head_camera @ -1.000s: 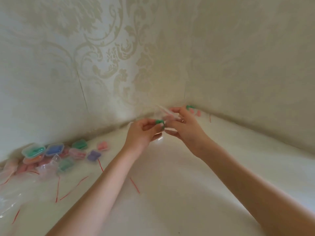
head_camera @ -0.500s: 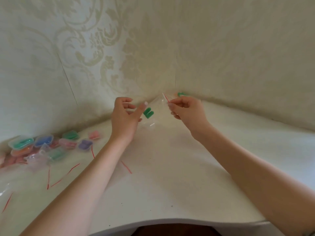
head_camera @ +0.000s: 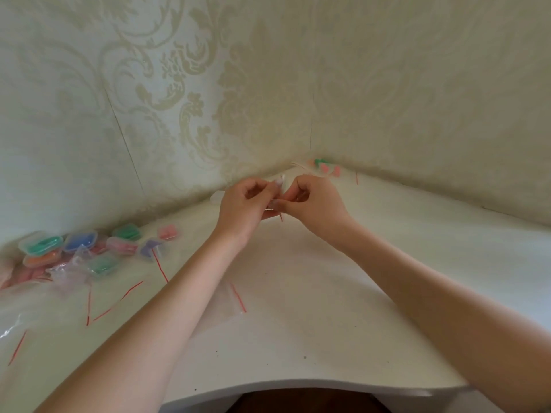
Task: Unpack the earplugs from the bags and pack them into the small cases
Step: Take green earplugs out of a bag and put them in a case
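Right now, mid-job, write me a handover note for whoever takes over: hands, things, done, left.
Left hand and right hand: both pinch one small clear plastic bag with a red strip, raised over the white table.
Small clear plastic cases with coloured earplugs inside: clustered far left by the wall.
Loose green and pink earplugs: back corner.
Empty clear bag: between the forearms.
Done: several cases look filled.
Left: empty this bag, case its earplugs.
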The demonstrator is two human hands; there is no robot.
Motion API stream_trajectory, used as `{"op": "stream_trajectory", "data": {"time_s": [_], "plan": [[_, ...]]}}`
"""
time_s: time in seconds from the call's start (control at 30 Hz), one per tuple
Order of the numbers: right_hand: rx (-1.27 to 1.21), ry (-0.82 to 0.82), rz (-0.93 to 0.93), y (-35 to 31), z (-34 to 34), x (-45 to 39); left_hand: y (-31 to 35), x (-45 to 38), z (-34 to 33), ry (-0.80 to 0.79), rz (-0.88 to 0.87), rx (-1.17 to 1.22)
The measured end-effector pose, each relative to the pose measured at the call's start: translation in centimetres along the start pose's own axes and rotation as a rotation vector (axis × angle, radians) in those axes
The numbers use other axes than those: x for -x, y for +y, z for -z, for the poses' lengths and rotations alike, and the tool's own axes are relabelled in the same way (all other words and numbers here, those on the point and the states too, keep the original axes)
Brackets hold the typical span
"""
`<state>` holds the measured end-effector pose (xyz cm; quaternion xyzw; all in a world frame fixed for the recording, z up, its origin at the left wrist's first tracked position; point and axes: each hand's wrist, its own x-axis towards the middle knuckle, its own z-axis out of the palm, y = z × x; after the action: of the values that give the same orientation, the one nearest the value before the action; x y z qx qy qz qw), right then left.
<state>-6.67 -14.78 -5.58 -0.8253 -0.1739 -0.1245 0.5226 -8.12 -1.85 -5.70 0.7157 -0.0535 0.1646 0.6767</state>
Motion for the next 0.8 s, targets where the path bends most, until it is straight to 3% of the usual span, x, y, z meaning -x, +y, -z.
{"op": "stream_trajectory", "data": {"time_s": [0.13,0.27,0.4,0.6,0.8], "plan": [[-0.016,-0.009,-0.003,0.1,0.0,0.0,0.2,0.2,0.0,-0.080,0.001,-0.022],[-0.126,-0.069,-0.065,-0.2,0.1,0.1,0.2,0.1,0.2,-0.018,-0.037,-0.074],[-0.357,-0.141,-0.147,-0.8,-0.9,0.7,-0.4,0.3,-0.1,0.040,-0.189,-0.399],[-0.243,0.039,0.025,-1.1,-2.5,1.7,-0.4,1.0,-1.4,0.061,-0.196,-0.395],[-0.060,0.130,0.173,-1.3,-2.3,2.1,-0.1,1.4,-1.6,0.087,-0.286,-0.610]]}}
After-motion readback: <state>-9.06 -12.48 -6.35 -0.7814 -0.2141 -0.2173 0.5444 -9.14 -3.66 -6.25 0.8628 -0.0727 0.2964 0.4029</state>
